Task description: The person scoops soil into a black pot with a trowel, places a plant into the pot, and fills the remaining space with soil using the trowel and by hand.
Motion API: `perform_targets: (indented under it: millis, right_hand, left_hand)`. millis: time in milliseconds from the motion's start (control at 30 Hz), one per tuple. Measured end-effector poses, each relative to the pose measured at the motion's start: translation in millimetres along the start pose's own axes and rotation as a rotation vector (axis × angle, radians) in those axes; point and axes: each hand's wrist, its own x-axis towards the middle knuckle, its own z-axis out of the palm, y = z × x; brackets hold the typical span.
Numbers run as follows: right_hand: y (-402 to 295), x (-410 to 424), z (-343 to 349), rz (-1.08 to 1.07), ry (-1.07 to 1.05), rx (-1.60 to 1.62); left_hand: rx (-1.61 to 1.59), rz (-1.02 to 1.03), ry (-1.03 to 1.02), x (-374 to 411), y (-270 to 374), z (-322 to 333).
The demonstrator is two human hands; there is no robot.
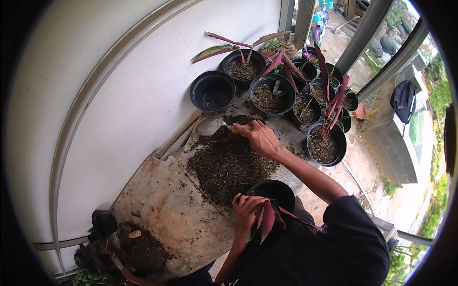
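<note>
My right hand (258,137) grips the wooden handle of a garden trowel (211,126), whose metal blade lies at the far edge of a heap of dark potting mix (229,164). At the near edge of the heap, my left hand (247,211) is at the rim of a black plastic pot (286,193). A plant with purple and green leaves (267,221) leans over the pot's near side, against that hand. Whether the fingers hold the plant or the rim, I cannot tell. The inside of the pot is mostly shaded.
An empty black pot (213,92) stands by the white wall (143,82). Several potted plants (323,144) line the table's far right. At the lower left, another person's arm (137,278) reaches near a smaller soil heap (146,250) and a dark pot (103,222).
</note>
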Motion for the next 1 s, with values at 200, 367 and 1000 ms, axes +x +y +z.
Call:
perform_targets:
  millis: [200, 367, 1000]
  right_hand:
    - [19.9, -24.3, 14.2, 0.069, 0.02, -0.033]
    - [31.7, -84.2, -3.4, 0.166, -0.006, 0.051]
    - [40.3, -94.6, 15.0, 0.211, 0.166, 0.018]
  left_hand:
    - [-0.005, 0.008, 0.017, 6.9, 3.3, 0.0]
    - [0.002, 0.001, 0.02, 3.2, 4.3, -1.6]
    - [-0.059, -0.004, -0.007, 19.4, 17.4, -10.2]
